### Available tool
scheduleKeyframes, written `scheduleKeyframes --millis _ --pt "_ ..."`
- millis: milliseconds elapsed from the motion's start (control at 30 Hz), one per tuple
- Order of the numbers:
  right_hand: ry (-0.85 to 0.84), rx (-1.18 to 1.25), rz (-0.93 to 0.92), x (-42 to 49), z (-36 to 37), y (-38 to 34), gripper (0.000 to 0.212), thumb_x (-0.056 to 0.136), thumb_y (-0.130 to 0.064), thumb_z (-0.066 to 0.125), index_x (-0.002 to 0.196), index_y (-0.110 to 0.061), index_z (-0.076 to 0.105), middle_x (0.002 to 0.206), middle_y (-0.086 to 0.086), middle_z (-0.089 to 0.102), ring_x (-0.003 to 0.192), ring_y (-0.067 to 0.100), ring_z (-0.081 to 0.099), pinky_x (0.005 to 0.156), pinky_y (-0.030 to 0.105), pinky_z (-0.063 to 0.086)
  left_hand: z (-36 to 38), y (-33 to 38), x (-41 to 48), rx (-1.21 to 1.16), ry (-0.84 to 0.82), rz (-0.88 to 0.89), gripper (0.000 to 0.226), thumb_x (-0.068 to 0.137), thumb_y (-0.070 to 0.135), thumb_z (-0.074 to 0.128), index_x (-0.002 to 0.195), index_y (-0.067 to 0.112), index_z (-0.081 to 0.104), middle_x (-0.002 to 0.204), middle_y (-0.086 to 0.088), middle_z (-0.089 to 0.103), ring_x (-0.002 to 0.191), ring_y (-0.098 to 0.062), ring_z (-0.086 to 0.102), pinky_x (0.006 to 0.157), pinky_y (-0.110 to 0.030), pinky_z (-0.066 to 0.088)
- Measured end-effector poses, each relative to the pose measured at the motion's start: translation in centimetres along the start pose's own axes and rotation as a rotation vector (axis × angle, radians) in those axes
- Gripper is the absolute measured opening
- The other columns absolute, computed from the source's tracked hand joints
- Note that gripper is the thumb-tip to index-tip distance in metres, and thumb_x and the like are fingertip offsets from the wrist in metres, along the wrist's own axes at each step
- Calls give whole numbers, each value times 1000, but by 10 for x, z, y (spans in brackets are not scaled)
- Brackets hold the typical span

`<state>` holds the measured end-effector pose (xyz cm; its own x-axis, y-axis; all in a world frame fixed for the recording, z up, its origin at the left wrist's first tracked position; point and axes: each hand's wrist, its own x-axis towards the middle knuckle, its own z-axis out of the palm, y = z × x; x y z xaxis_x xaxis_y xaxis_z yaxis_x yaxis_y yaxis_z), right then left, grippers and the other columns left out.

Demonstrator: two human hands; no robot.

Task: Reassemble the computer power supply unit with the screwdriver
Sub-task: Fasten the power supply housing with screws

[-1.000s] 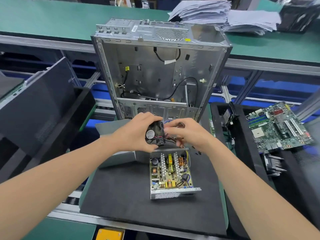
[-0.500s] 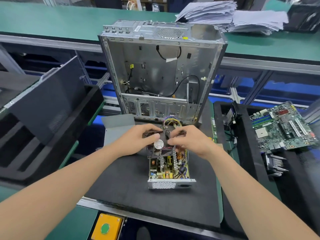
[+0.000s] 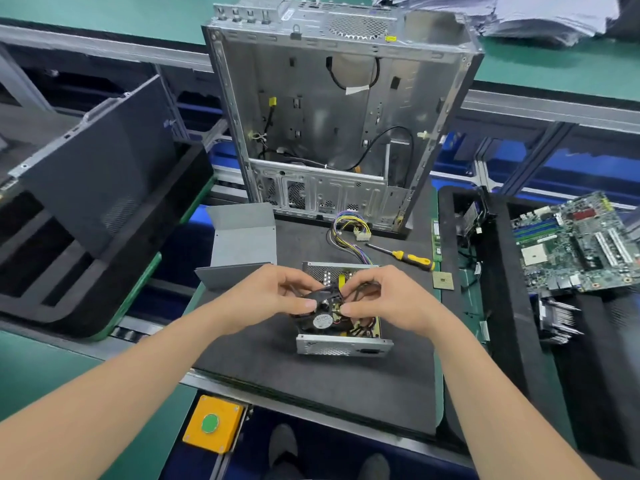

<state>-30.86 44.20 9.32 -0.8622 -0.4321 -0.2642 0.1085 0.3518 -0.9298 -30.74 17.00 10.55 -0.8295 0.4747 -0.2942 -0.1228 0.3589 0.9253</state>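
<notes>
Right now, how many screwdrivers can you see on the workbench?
1. The yellow-handled screwdriver lies on the black mat, behind the power supply unit and right of its wire bundle. Others may be hidden from view.

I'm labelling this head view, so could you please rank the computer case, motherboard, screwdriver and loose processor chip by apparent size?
1. computer case
2. motherboard
3. screwdriver
4. processor chip
The screwdriver is longer than the chip but thin, so by area those two look close.

Open computer case (image 3: 311,109) stands upright — motherboard (image 3: 571,244) to its right.
</notes>
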Motion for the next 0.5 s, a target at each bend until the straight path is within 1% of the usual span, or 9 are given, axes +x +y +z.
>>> scheduleKeyframes --millis 33,67,133,200,267,333,367,433,500 --pt "-5 -13 4 -1 0 -1 21 81 -18 91 98 -15 78 89 21 75 66 21 72 67 34 61 -1 0 0 11 -8 0 27 88 20 81 115 26 78 105 -4 78 86 -19 69 89 -32 55" --pt "-10 -12 12 -2 -1 -2 21 82 -18 91 98 -13 78 89 23 75 67 24 73 69 38 63 -1 0 1 18 -17 1 28 88 22 82 116 27 77 105 -3 78 87 -20 69 90 -32 55" --pt "-28 -2 36 -4 -3 -3 21 83 -19 91 97 -12 77 87 24 75 73 37 74 75 49 66 -1 2 3 29 -39 2 28 88 23 82 115 29 78 104 -3 78 88 -19 70 91 -31 56" --pt "-59 -21 56 -7 -8 -3 22 83 -22 90 96 -12 76 88 25 76 79 43 75 82 52 65 0 6 5 68 -67 9 27 88 26 82 114 33 78 105 2 77 88 -17 69 92 -33 56" --pt "-102 -36 65 -10 -12 -2 22 86 -22 88 98 -11 73 88 24 76 79 41 76 80 46 64 1 10 8 127 -115 21 25 89 31 80 113 37 77 107 6 77 93 -22 71 93 -36 56" --pt "-129 -31 70 -14 -13 -2 22 93 -24 81 104 -9 70 87 16 78 77 32 77 73 35 62 3 14 12 149 -168 25 22 92 33 77 113 39 77 107 5 77 100 -28 70 92 -40 59" --pt "-129 -30 73 -16 -13 -2 22 96 -28 78 106 -9 70 87 11 79 78 29 78 71 32 61 4 16 13 166 -184 26 21 92 34 76 113 40 76 106 4 76 99 -30 69 89 -42 60" --pt "-112 -64 73 -17 -11 -2 24 99 -35 73 106 -12 73 88 4 77 82 26 79 70 31 62 5 18 16 223 -191 35 21 92 37 75 113 41 76 105 2 76 97 -30 69 86 -43 62" --pt "-108 -111 72 -17 -10 -1 25 100 -38 71 102 -14 74 85 -2 75 79 21 78 71 34 63 5 20 19 268 -186 39 21 92 38 75 112 43 76 105 5 76 94 -23 71 85 -39 62"
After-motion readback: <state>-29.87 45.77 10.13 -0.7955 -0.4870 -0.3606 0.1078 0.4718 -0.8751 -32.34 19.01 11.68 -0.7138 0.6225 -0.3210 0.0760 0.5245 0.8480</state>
